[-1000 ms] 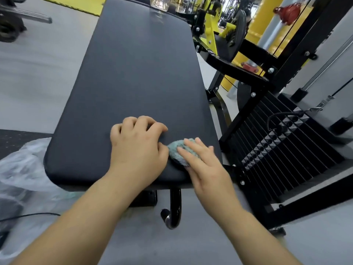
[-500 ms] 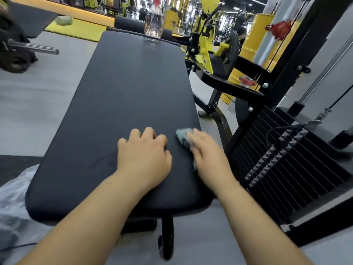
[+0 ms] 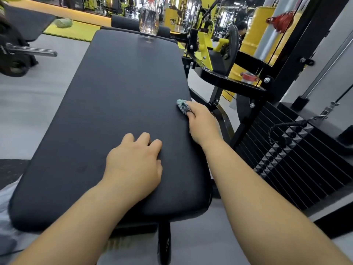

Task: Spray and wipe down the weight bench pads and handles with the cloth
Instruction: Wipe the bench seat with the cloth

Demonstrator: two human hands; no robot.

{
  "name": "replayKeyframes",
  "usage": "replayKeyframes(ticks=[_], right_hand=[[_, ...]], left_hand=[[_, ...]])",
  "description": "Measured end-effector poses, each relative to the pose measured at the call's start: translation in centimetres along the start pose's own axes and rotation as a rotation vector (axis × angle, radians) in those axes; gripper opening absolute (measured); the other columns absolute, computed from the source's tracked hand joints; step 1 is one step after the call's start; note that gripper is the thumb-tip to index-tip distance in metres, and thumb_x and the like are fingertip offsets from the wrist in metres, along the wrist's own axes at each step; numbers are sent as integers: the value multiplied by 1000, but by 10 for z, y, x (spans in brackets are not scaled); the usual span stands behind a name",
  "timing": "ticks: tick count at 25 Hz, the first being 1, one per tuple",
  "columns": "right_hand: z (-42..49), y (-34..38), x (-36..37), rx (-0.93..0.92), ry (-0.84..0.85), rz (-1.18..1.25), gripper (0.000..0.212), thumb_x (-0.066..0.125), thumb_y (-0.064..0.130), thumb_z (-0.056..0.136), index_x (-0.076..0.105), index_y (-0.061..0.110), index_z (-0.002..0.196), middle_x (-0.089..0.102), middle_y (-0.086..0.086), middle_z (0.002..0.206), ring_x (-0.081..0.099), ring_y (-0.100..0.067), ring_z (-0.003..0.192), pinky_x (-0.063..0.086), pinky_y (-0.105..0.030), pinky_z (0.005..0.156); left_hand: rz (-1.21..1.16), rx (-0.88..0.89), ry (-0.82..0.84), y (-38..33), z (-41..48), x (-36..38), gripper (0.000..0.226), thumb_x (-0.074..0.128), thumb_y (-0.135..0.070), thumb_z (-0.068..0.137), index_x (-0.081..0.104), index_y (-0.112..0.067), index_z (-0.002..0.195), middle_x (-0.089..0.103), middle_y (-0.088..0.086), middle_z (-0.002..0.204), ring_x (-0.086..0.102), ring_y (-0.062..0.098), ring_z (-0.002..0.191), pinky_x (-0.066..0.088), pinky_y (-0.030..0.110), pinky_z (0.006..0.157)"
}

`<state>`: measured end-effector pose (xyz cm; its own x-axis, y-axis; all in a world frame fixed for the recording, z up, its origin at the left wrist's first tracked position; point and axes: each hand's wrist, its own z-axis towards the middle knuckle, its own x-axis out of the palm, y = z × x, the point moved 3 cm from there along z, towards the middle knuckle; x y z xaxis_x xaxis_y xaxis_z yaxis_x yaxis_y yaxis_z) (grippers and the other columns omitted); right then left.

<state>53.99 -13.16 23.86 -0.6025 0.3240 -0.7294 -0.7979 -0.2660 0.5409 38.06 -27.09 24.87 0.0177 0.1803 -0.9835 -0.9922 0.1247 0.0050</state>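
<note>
Wiping step in hand, at right edge of bench pad [image 3: 124, 92], about midway along. Pressing small bluish cloth [image 3: 182, 105] to pad under right hand [image 3: 200, 123], fingers probably curled round it, tips hidden. Bracing with left hand [image 3: 133, 163] near pad's near end, fingers loosely bent, holding nothing. Clear bottle [image 3: 149, 18] upright at far end. Next: carrying stroke on toward far end, keeping pressure, then covering middle and left side; handles yet to do.
</note>
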Motion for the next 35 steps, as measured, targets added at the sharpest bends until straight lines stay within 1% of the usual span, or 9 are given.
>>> replayKeyframes(ticks=[4,8,10,16,21,23,27,29,35], right_hand=[[-107,3,-23,-9,-8,155,38,45,8,97,52,19,133,41,12,141,34,-3,132,16,-2,102],[-209,15,-48,-15,109,211,47,47,8,96,46,43,126,28,26,145,20,7,138,13,-1,105],[-191,17,-46,-8,155,144,43,47,6,96,50,35,127,31,19,145,19,-5,142,11,0,104],[-133,42,-10,-13,-26,-88,34,44,15,98,54,18,131,42,1,145,27,-20,141,11,-27,115],[-199,124,48,-450,37,-98,37,63,4,77,67,10,113,62,-11,124,57,-34,116,38,-48,100],[-191,120,43,-546,82,-104,36,58,4,81,66,13,115,60,-10,127,54,-33,120,36,-42,105],[-124,69,-1,-24,-19,-136,36,44,10,96,56,18,129,47,-8,142,34,-28,136,22,-37,114],[-106,78,11,95,-71,-203,35,42,14,98,53,19,131,43,-5,143,33,-26,136,25,-34,110],[-152,195,106,-411,-55,-196,34,64,6,79,66,9,112,62,-11,122,58,-33,113,45,-41,96]], left_hand=[[-28,12,-13,3,0,2,30,30,-42,96,40,-33,122,41,-12,119,38,15,104,22,21,47],[-90,14,-32,5,-4,2,34,32,-44,95,40,-34,127,41,-11,126,38,16,111,34,27,59],[-217,18,-15,10,-6,-2,35,35,-41,95,42,-35,129,41,-11,131,37,17,118,37,28,68],[-453,-210,-259,72,-37,-10,27,47,-16,88,65,-26,105,57,4,117,43,33,110,37,39,92],[-590,-439,-254,141,-37,2,29,46,-12,87,63,-21,108,60,4,107,50,35,105,39,40,96],[-706,-532,-220,166,-43,20,28,47,-21,85,59,-22,111,58,4,111,52,33,105,41,46,98],[-1100,-657,-141,180,-44,40,24,45,-21,89,56,-25,110,60,1,112,56,22,105,45,39,93],[-1162,-659,-122,180,-43,42,23,42,-19,89,58,-26,104,63,-2,106,58,20,101,47,37,88],[-1326,-700,-79,190,-46,38,26,31,-15,96,52,-20,110,57,-2,89,56,15,74,44,28,58]])
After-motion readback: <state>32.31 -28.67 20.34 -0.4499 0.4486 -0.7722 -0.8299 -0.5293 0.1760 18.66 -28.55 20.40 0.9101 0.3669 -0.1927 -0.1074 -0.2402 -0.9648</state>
